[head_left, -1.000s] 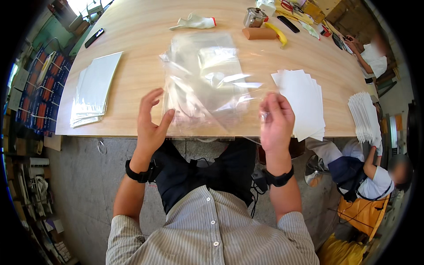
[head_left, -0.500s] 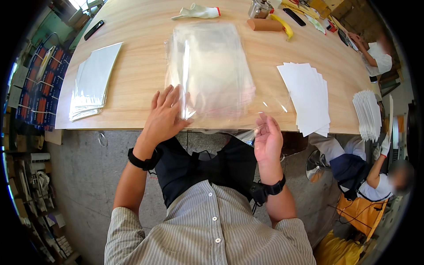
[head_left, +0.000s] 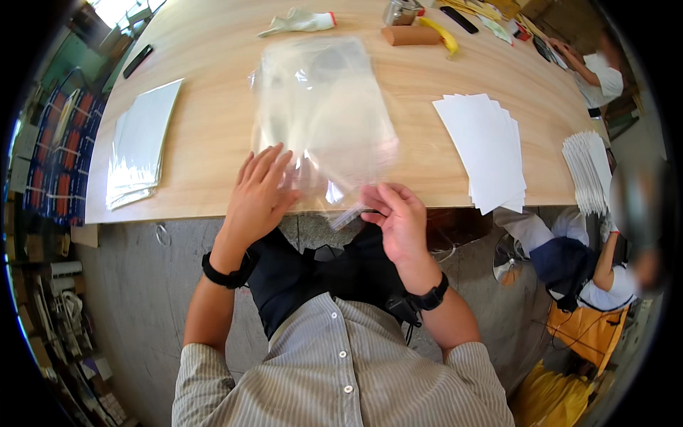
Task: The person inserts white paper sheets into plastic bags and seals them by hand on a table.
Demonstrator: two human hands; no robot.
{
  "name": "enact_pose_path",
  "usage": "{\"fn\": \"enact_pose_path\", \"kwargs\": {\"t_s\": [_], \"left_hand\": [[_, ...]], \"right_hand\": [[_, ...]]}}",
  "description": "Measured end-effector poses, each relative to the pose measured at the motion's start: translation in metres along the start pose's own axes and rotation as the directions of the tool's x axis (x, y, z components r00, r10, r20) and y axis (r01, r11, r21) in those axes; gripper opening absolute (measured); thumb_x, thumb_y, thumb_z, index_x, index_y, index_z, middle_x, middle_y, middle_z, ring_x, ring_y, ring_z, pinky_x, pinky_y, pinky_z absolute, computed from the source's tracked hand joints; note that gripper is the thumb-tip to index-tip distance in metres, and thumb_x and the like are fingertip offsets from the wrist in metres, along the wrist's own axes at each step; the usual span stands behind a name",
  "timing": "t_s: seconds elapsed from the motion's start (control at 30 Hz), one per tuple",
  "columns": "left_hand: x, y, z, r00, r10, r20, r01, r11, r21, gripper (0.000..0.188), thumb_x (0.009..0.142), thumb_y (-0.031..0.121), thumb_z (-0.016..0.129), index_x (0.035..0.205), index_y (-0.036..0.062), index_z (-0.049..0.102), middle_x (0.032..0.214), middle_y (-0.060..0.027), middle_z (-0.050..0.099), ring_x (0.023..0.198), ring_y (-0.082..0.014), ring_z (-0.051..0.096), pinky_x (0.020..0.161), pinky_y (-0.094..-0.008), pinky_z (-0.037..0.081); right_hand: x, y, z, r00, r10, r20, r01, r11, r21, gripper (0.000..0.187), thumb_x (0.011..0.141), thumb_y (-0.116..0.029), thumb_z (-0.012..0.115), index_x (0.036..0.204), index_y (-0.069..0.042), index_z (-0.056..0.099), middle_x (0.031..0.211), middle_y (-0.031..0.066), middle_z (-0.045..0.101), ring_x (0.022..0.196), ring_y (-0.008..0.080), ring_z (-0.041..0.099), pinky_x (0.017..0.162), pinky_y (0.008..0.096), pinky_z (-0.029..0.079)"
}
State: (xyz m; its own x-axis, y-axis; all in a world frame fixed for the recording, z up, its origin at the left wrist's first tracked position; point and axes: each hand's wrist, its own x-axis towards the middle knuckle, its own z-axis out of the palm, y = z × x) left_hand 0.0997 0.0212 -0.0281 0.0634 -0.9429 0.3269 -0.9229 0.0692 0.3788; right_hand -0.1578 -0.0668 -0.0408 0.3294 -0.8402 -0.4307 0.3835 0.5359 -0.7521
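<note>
A stack of clear plastic bags [head_left: 320, 99] lies flat on the table in front of me. Over its near left corner rests my left hand [head_left: 257, 191], open, with the fingers stretched and the thumb apart. My right hand [head_left: 400, 224] is at the table's near edge, palm partly up. Its fingers are curled together at the loose near end of a clear plastic bag [head_left: 345, 215], which hangs a little past the edge. The see-through film makes its exact outline hard to follow.
Glossy sleeved sheets [head_left: 142, 146] lie left; fanned white sheets [head_left: 484, 149] lie right, beside a pile of folded white paper [head_left: 585, 171]. Farther off are a glove [head_left: 299, 23], a brown roll [head_left: 410, 35], a banana [head_left: 440, 34] and a metal pot [head_left: 403, 12]. Two other people are at the right.
My right hand has moved left and slightly down, bringing the bag's loose end closer to the stack. My left hand stays at the stack's near left corner. The view has shifted slightly.
</note>
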Motion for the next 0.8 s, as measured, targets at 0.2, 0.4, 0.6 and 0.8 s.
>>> {"fn": "enact_pose_path", "kwargs": {"t_s": [0.2, 0.4, 0.6, 0.8], "left_hand": [[0.009, 0.022, 0.002, 0.997, 0.077, -0.013, -0.078, 0.991, -0.11, 0.052, 0.092, 0.025, 0.072, 0.139, 0.0033, 0.06, 0.143, -0.0161, 0.061, 0.132, -0.0366, 0.055, 0.111, -0.0479, 0.042], [0.011, 0.028, 0.012, 0.991, 0.129, 0.031, -0.129, 0.992, -0.007, 0.058, 0.089, 0.031, 0.075, 0.138, 0.0046, 0.061, 0.142, -0.016, 0.061, 0.134, -0.0372, 0.054, 0.116, -0.0517, 0.037], [0.014, 0.054, 0.005, 0.956, 0.259, 0.138, -0.246, 0.963, -0.108, 0.075, 0.075, 0.042, 0.085, 0.137, 0.006, 0.062, 0.143, -0.0139, 0.061, 0.135, -0.0354, 0.054, 0.117, -0.0535, 0.036], [-0.006, 0.03, 0.025, 0.905, 0.415, 0.097, -0.42, 0.907, 0.04, 0.077, 0.067, 0.027, 0.089, 0.136, 0.0071, 0.063, 0.141, -0.0111, 0.063, 0.134, -0.0323, 0.056, 0.114, -0.0519, 0.04]], "right_hand": [[0.013, 0.013, 0.003, 0.997, 0.029, 0.068, -0.029, 1.0, 0.002, 0.017, 0.099, -0.015, 0.071, 0.107, 0.0, 0.069, 0.098, 0.0141, 0.077, 0.07, 0.0169, 0.072, 0.053, 0.0261, 0.053], [0.004, 0.014, 0.005, 0.999, 0.002, -0.033, 0.001, 0.996, 0.085, 0.019, 0.1, -0.016, 0.069, 0.109, 0.001, 0.067, 0.102, 0.0159, 0.077, 0.086, 0.0228, 0.077, 0.058, 0.0279, 0.059], [-0.002, 0.028, 0.006, 0.994, 0.0, -0.113, 0.019, 0.985, 0.171, 0.024, 0.101, -0.021, 0.067, 0.114, -0.001, 0.062, 0.113, 0.0165, 0.076, 0.089, 0.022, 0.077, 0.052, 0.0257, 0.053], [-0.005, 0.032, 0.002, 0.999, 0.009, 0.051, -0.014, 0.995, 0.101, 0.018, 0.103, -0.019, 0.066, 0.11, -0.002, 0.066, 0.109, 0.0119, 0.077, 0.082, 0.0202, 0.078, 0.044, 0.0226, 0.045]]}}
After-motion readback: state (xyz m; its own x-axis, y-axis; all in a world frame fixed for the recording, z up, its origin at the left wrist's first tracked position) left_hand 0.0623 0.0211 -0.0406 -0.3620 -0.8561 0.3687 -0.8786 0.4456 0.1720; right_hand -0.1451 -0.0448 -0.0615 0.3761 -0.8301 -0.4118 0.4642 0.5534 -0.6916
